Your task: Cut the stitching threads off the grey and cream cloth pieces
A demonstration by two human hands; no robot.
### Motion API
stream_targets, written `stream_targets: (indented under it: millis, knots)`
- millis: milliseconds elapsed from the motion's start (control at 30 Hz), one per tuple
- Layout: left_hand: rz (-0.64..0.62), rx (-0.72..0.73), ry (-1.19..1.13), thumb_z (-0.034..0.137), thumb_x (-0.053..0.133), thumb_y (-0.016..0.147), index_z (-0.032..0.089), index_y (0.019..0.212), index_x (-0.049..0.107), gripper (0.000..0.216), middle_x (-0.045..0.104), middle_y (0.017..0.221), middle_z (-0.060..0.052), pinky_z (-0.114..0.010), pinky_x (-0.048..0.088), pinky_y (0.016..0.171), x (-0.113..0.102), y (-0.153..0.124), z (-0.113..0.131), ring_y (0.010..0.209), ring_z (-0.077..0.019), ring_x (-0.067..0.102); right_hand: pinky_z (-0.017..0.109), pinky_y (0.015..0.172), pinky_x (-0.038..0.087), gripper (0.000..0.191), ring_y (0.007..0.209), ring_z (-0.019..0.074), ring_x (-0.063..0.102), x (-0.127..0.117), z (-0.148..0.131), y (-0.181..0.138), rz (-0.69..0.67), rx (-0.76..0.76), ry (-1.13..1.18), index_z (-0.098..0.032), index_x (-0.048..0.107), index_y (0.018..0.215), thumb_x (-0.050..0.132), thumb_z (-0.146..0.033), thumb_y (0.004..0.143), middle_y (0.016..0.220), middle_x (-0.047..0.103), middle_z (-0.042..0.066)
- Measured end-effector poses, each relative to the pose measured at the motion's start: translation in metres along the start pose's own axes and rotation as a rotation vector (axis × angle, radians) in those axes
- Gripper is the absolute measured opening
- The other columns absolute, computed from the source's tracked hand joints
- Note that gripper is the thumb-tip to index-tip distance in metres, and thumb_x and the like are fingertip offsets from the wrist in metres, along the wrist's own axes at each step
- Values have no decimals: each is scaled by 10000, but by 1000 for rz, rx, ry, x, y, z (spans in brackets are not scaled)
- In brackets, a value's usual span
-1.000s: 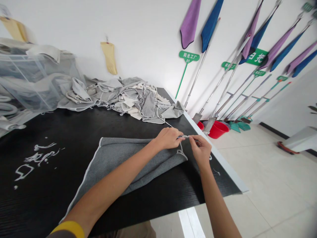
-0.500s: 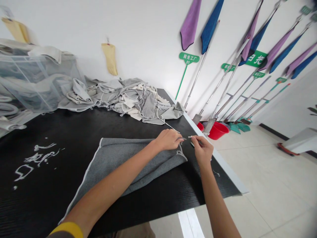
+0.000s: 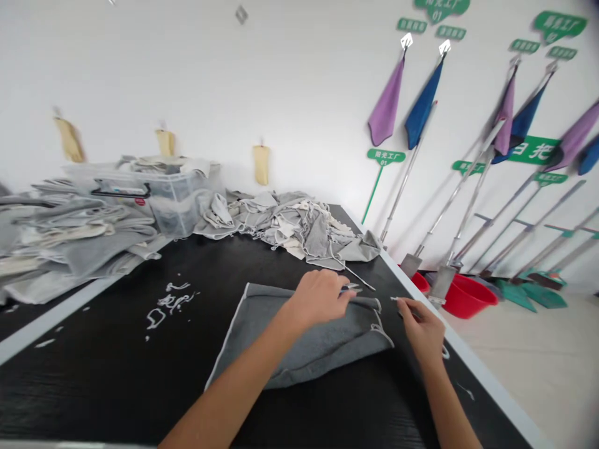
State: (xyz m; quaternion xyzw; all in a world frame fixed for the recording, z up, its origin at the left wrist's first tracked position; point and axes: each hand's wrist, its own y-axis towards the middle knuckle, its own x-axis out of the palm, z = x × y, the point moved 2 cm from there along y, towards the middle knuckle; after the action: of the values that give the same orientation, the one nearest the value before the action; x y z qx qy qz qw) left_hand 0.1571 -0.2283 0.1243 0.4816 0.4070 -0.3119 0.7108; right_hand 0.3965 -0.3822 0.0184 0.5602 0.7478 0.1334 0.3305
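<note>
Evidently the left hand (image 3: 322, 296) is closed around a small pair of metal snips (image 3: 350, 288), its blades pointing right, above the far right part of a grey, white-edged fabric piece (image 3: 327, 343). That grey piece lies spread on a black table (image 3: 350, 418), partly covered by the left forearm. Just right of it, the right hand (image 3: 423, 330) pinches a short white thread scrap (image 3: 394, 299) between thumb and finger; the snips and the scrap are apart.

Left of the grey piece lie loose white thread clippings (image 3: 171, 302). Beyond it sits a tangled heap of grey and cream rags (image 3: 285, 215), and farther left a clear plastic bin (image 3: 175, 199) with a red label too small to read.

Beyond the grey piece to the right, a green sign on a stick (image 3: 386, 156) reads "阳光工厂 01". A larger green rectangular sign (image 3: 538, 149), partly covered by hanging cloths, shows "把"; a green wall plate (image 3: 560, 25) ends in "02", its characters blurred.
</note>
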Motion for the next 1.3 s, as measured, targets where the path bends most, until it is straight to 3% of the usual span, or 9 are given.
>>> stream_targets:
  millis: [100,200,400,567,800,1067,1300]
  knots:
    - [73,-182,-30,453,454,948,274,1120,675,333,738,993,-55,-347,524,765,-34,-50,-10,911,-250,692,378,653,558,404,757,293,681,0,-2,1,-6,-23,-36,-180,748,796,648,-561,700,789,731,96]
    - [127,-322,-86,419,466,947,284,1138,667,308,738,1014,-38,-332,518,814,-51,-103,-23,920,-230,691,425,649,549,399,734,328,683,-1,-4,2,5,-41,-83,-218,753,755,637,-583,644,774,734,90]
    - [170,-579,-198,372,522,915,302,1092,713,270,746,1057,-18,-326,514,832,-54,-204,-64,936,-236,693,528,648,498,346,675,391,666,0,-19,6,4,5,-160,-312,731,651,619,-620,539,701,716,65]
    - [319,-685,-345,328,504,923,322,1035,735,257,763,1007,27,-288,527,861,-54,-263,-93,929,-201,701,489,662,521,361,733,383,683,23,-73,2,-91,-15,-121,-299,739,666,638,-626,551,717,728,69]
    - [506,-699,-450,427,506,923,278,1077,733,312,757,1093,2,-328,552,931,-47,-307,-125,1031,-221,696,335,596,559,379,754,283,695,98,-166,-33,-373,-257,114,-218,763,759,668,-579,693,817,746,88]
    - [546,-676,-503,456,539,902,315,1058,746,295,763,1076,21,-337,575,923,-48,-322,-139,1017,-226,709,284,625,515,302,730,200,665,190,-262,-85,-683,-463,204,-192,739,783,569,-431,856,787,723,55]
    - [535,-650,-489,417,549,902,357,1077,729,258,757,1085,33,-320,570,928,-46,-326,-140,1017,-215,705,266,677,476,203,700,169,640,276,-312,-117,-857,-536,187,-192,750,772,562,-255,820,744,717,30]
